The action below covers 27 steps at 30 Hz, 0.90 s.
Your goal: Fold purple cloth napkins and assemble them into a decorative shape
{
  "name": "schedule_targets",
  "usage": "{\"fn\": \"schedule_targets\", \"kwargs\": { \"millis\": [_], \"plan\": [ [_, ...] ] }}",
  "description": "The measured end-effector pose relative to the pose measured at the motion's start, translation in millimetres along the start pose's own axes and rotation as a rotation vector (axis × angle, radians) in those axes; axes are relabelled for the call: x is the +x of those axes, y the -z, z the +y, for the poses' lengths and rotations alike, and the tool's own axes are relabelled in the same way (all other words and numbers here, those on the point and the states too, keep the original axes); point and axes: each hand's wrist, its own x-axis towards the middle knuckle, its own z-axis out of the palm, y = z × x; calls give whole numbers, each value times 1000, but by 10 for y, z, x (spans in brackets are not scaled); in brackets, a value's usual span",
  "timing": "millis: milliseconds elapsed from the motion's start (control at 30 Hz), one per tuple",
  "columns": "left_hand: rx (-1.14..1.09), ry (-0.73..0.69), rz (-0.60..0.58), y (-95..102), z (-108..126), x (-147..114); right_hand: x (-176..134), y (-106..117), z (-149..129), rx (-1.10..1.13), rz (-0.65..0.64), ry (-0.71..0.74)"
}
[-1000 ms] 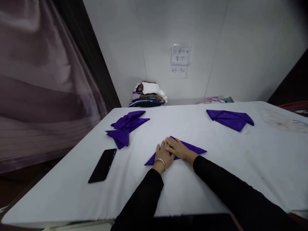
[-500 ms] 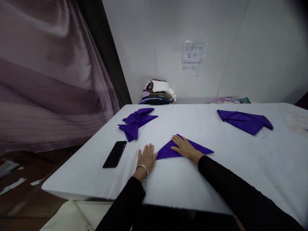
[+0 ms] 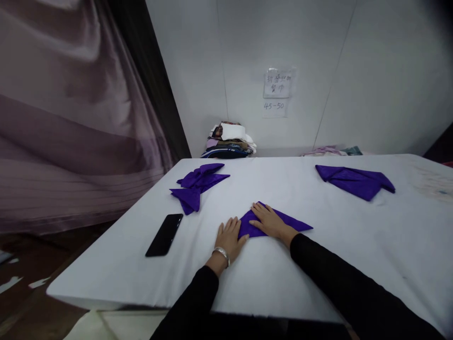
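A purple cloth napkin [image 3: 290,221], folded into a flat triangle, lies on the white-covered table [image 3: 283,278] before me. My right hand [image 3: 269,221] rests flat on its middle, fingers stretched toward the top corner. On the napkin's left end lies my left hand [image 3: 229,238], open, with a silver bracelet at the wrist; it covers the left corner. Neither hand grips anything.
Folded purple cloth [image 3: 200,184] lies at the back left, and another purple napkin [image 3: 357,180] at the back right. A black phone [image 3: 164,235] is left of my hands. Behind the table are stacked clothes [image 3: 228,141]; a curtain [image 3: 71,118] hangs at left.
My left hand has slid right, from beside the napkin's left corner onto it. The right hand stays flat on the cloth. The whole view has shifted slightly.
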Motion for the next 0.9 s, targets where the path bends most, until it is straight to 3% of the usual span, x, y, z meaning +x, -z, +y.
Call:
{"fn": "schedule_targets", "kwargs": {
  "millis": [167, 300, 400, 500, 700, 900],
  "plan": [
    [59, 4, -108, -30, -8, -13, -1, 18, -14, 6, -2, -4],
    [82, 80, -58, 29, 112, 77, 2, 20, -15, 20, -15, -8],
    [92, -22, -12, 43, 310, 210, 4, 16, 0, 17, -22, 8],
    [60, -99, -62, -33, 434, 326, 14, 7, 31, 22, -33, 17],
    [62, -96, -84, -190, 385, 374, 60, -26, 88, 69, -34, -15],
    [61, -76, -159, -76, 429, 415, 64, 21, 116, 204, -16, -43]
  ]
}}
